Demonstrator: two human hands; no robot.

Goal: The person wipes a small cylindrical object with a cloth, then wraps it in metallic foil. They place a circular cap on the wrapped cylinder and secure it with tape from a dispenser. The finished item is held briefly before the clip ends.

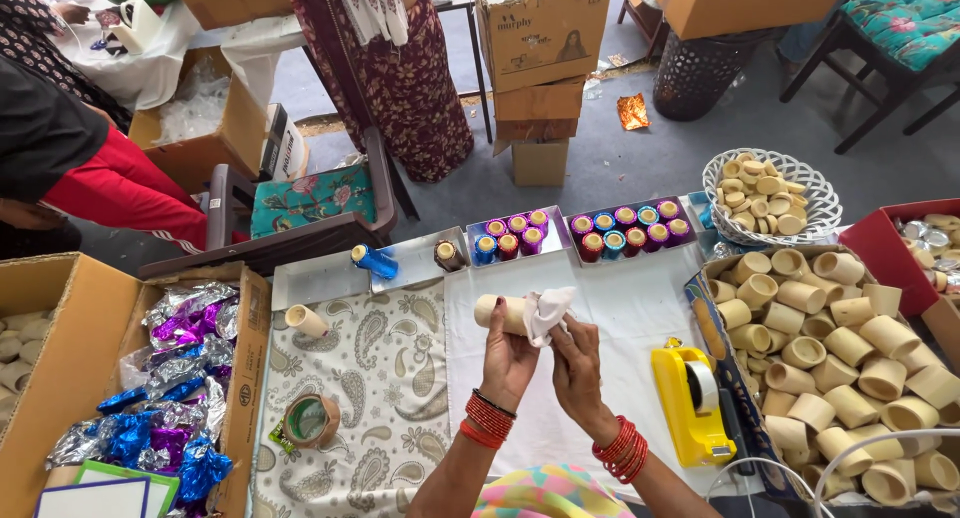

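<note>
My left hand (507, 355) grips a pale tan cardboard tube (498, 312), held lying sideways above the table. My right hand (577, 363) presses a crumpled white cloth (548, 311) against the tube's right end. Both wrists carry red bangles. The hands are over a white sheet (620, 318) on the table. A yellow tape dispenser (694, 392) lies just right of my right hand.
A box of tan tubes (840, 358) stands at right, a white basket of rings (765, 196) behind it. Trays of foil-wrapped rolls (575, 234) line the far edge. A box of shiny foil (170, 378), a tape roll (311, 420) and a loose tube (305, 321) lie left. Other people stand beyond.
</note>
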